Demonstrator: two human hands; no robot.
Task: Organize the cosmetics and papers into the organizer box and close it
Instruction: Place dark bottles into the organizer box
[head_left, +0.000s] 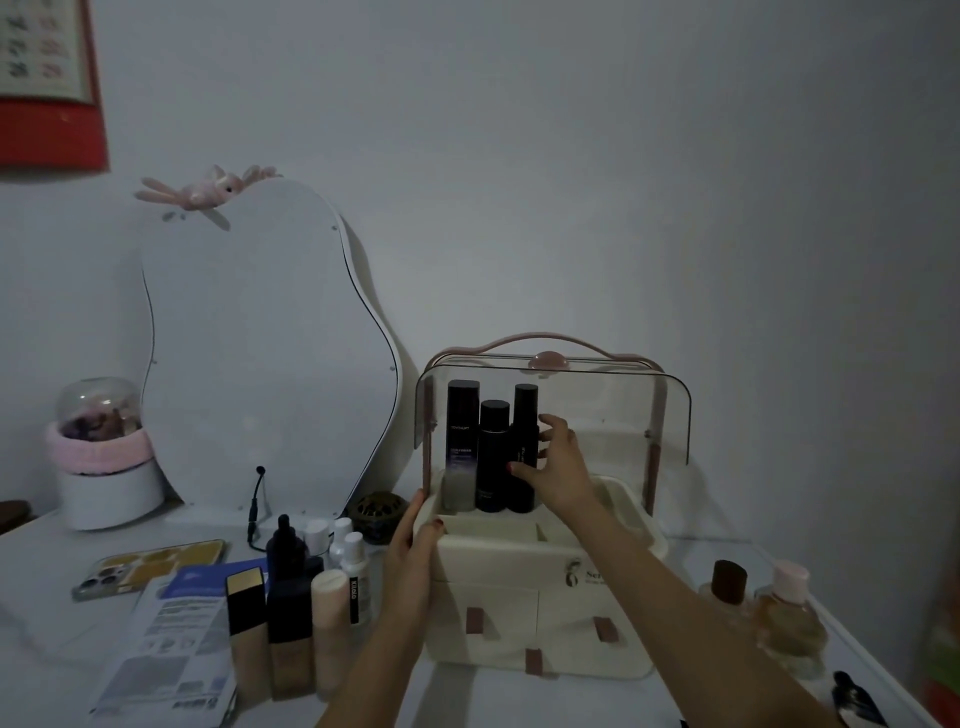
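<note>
The cream organizer box (540, 613) stands mid-table with its clear lid (623, 405) raised. Three dark bottles stand in its top tray; my right hand (558, 467) reaches in and holds the rightmost black bottle (523, 447), with fingers on its side. My left hand (413, 551) rests flat against the box's left edge. Left of the box stand several cosmetics bottles (306, 597), among them a foundation bottle (248, 623) and a dropper bottle (285, 551). Folded papers (166, 649) and a blue leaflet (208, 579) lie at the front left.
A wavy mirror (260, 353) leans on the wall behind. A phone (150, 566) lies left of the papers. A white pot with a pink band (104, 467) stands far left. Two perfume bottles (769, 608) stand right of the box, near the table's right edge.
</note>
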